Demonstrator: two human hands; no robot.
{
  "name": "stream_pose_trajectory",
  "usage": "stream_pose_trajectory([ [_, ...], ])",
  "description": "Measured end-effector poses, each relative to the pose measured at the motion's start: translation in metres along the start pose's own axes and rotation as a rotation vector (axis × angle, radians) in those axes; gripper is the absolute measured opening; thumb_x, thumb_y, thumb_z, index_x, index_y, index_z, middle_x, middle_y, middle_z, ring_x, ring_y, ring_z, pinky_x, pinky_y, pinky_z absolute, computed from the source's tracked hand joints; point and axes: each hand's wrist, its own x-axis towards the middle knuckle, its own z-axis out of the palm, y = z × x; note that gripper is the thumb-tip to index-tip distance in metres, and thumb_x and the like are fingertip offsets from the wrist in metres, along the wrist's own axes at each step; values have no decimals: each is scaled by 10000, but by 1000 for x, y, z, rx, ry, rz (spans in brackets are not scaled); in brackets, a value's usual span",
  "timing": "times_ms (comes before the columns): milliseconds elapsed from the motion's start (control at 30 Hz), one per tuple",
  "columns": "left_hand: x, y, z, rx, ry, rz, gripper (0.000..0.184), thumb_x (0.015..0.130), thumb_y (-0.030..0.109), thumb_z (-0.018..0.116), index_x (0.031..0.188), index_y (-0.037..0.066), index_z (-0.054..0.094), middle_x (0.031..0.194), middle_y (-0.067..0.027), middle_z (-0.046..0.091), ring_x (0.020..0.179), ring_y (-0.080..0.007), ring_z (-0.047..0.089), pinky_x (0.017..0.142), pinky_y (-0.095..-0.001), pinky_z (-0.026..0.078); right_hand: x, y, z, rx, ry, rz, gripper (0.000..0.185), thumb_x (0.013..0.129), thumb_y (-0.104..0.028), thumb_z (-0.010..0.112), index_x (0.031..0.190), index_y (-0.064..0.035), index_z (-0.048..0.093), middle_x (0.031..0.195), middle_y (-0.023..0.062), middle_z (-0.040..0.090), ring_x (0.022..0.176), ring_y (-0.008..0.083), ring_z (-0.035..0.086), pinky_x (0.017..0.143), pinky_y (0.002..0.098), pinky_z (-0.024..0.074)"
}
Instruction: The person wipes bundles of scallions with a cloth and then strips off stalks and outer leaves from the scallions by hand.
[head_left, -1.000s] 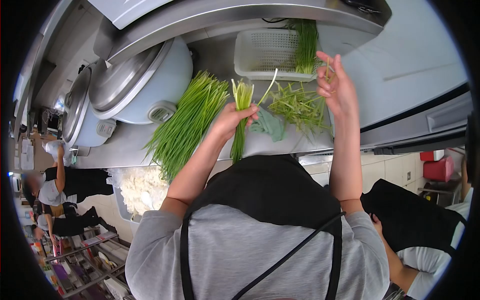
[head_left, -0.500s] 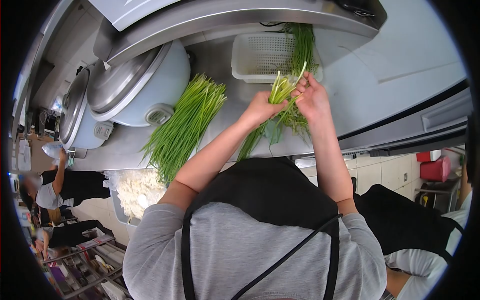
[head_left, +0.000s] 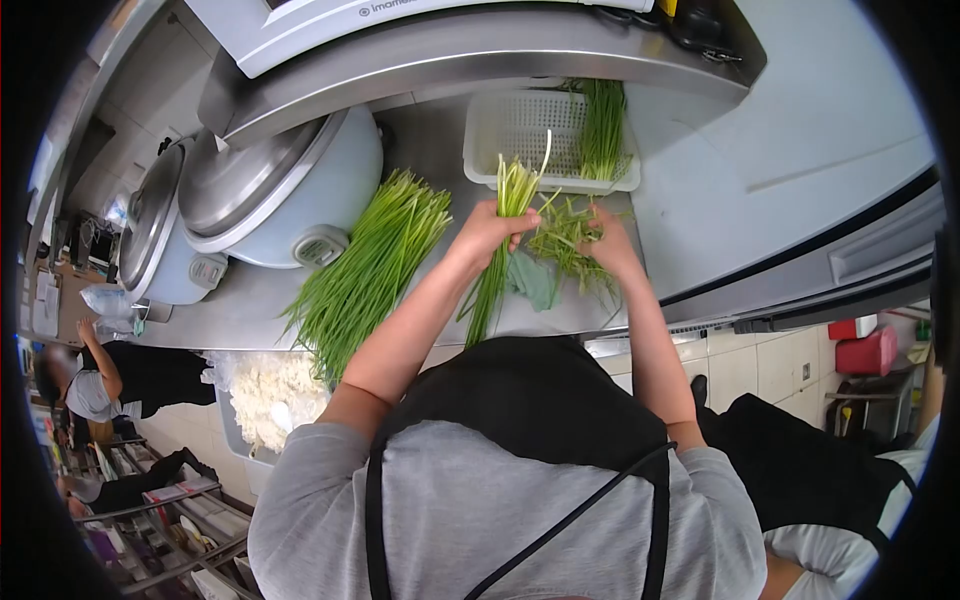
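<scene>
Holds a small bunch of chives (head_left: 516,185) in the left hand (head_left: 490,232), near the middle of the bench (head_left: 265,308), with fingers wrapped around below the pale ends. Reaches with the right hand (head_left: 612,243) over the scraps (head_left: 565,235) toward the right edge, with fingers bent and partly open; cannot tell whether gripping any. Best, probably, to hold snugly without bruising, to line up the pale ends, minding the long stalk (head_left: 547,150) jutting out, and to drop waste well apart from the big pile (head_left: 375,265) at left.
</scene>
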Motion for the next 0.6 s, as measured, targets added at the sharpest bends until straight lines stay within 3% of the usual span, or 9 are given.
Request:
stream_pose_trajectory([
  [67, 2, 2, 1, -5, 3, -4, 185, 711, 94, 647, 824, -22, 558, 636, -17, 524, 500, -75, 447, 426, -220, 354, 3, 1, 4, -127, 15, -50, 365, 681, -110, 634, 1026, -35, 541, 746, 44, 580, 756, 121, 530, 664, 262, 407],
  [133, 3, 0, 2, -31, -21, -26, 185, 711, 91, 646, 829, -20, 558, 634, -15, 522, 499, -76, 447, 424, -221, 352, 4, -8, 1, 256, -148, 267, 404, 681, -110, 627, 1070, -50, 539, 646, 3, 514, 621, 116, 507, 594, 258, 408],
  [167, 5, -2, 2, -32, -24, -24, 185, 711, 91, 646, 829, -20, 558, 634, -15, 522, 499, -76, 447, 424, -221, 352, 3, -8, 4, 255, -145, 266, 404, 681, -110, 627, 1070, -50, 539, 646, 3, 514, 621, 116, 507, 594, 258, 408],
  [233, 7, -3, 5, -34, -25, -38, 177, 708, 93, 650, 821, -14, 565, 636, -15, 527, 496, -77, 445, 419, -221, 350, 0, -19, 8, 160, 136, -226, 382, 731, -158, 613, 1086, -39, 534, 561, -46, 416, 437, 100, 401, 461, 239, 365],
  [267, 8, -4, 7, -35, -27, -36, 177, 708, 93, 650, 821, -14, 565, 636, -15, 527, 496, -77, 445, 419, -221, 350, -2, -25, 9, 158, 138, -227, 382, 731, -158, 613, 1086, -39, 534, 561, -46, 416, 437, 100, 401, 461, 239, 365],
  [333, 6, -5, 12, 2, -64, -24, 196, 696, 133, 656, 821, -1, 586, 681, -32, 559, 512, -83, 460, 439, -222, 347, -8, -65, -5, 760, -94, 308, 266, 802, -207, 563, 1000, -30, 566, 599, -45, 411, 444, 91, 371, 464, 210, 344],
  [467, 6, -12, 17, 6, -94, -22, 204, 694, 156, 664, 815, 9, 591, 687, -29, 564, 513, -81, 459, 440, -215, 339, 1, -50, 1, 852, -78, 256, 206, 845, -233, 515, 929, -51, 564, 661, -33, 436, 501, 59, 386, 459, 189, 317],
  [533, 5, -10, 15, 3, -59, -38, 209, 696, 171, 665, 813, 13, 596, 695, -28, 572, 516, -82, 460, 443, -213, 336, 9, -48, 3, 1122, 239, 310, 183, 856, -224, 497, 905, -54, 540, 678, -34, 429, 490, 24, 346, 416, 165, 272],
  [600, 4, -8, 13, 26, -72, -47, 213, 698, 174, 664, 816, 11, 596, 698, -31, 574, 520, -81, 462, 444, -213, 339, 13, -47, 4, 1204, 217, 292, 180, 849, -226, 510, 909, -58, 532, 664, -40, 423, 463, 14, 315, 390, 163, 238],
])
